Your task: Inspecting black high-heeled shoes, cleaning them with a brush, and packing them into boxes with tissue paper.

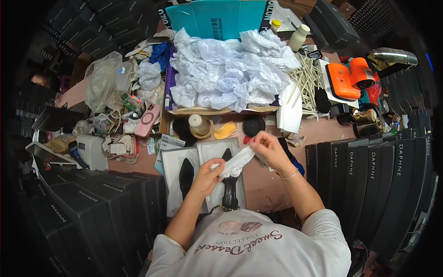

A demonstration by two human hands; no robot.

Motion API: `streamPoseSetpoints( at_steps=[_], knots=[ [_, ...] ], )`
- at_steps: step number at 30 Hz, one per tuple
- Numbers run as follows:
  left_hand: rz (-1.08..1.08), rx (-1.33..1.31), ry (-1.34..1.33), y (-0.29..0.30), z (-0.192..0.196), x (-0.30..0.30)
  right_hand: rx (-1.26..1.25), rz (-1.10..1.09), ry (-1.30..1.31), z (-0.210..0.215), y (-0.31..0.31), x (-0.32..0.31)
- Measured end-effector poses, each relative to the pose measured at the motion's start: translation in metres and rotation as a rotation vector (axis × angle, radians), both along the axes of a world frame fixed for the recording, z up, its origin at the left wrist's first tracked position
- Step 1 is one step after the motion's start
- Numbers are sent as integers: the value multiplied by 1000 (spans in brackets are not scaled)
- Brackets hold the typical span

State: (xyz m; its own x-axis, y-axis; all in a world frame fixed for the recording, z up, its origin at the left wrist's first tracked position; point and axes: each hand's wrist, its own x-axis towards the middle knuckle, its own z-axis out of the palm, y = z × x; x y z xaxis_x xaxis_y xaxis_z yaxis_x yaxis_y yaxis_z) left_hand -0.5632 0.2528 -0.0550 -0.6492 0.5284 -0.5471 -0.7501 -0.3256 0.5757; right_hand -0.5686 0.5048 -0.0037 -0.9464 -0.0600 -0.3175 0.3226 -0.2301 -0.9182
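Observation:
A strip of crumpled white tissue paper (238, 164) is stretched between my two hands above an open shoe box. My left hand (208, 178) pinches its lower left end, and my right hand (271, 150) grips the upper right end between thumb and fingers. Beneath the paper lies a black pointed shoe (230, 196) in the pale box (214, 151), partly hidden by the paper and my left hand. Another black shoe (186, 175) rests in the left half, just beside my left wrist.
A wide box heaped with crumpled tissue (221, 69) stands beyond my hands. Stacks of black shoe boxes (92, 203) rise at left, with more boxes (369, 180) at right. A pink phone (147, 121), a beige bottle (199, 124), white sticks (307, 81) and an orange device (344, 78) lie around.

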Motion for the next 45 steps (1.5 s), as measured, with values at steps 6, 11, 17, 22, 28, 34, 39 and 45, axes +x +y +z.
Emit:
streamPoseSetpoints(
  at_steps=[6,11,17,22,28,34,39,45],
  knots=[
    [295,-169,206,4,13,6,156,233,25,6,-8,-6],
    [176,-507,623,8,12,28,224,201,-115,-31,-62,19],
    [318,-547,577,-16,10,27,-646,-426,-169,-13,-61,17],
    [221,-1143,1455,-3,84,-101,-254,-192,-38,-7,-30,-3],
    [-55,-1434,1517,25,32,-256,175,61,192,31,-55,-33],
    [459,-391,1121,14,97,-269,111,-126,109,30,-35,-36],
    [659,-682,1364,30,107,-248,445,-109,359,30,-59,-84],
    [723,-412,1222,13,136,-236,608,-132,453,-12,-53,-104]
  ],
)
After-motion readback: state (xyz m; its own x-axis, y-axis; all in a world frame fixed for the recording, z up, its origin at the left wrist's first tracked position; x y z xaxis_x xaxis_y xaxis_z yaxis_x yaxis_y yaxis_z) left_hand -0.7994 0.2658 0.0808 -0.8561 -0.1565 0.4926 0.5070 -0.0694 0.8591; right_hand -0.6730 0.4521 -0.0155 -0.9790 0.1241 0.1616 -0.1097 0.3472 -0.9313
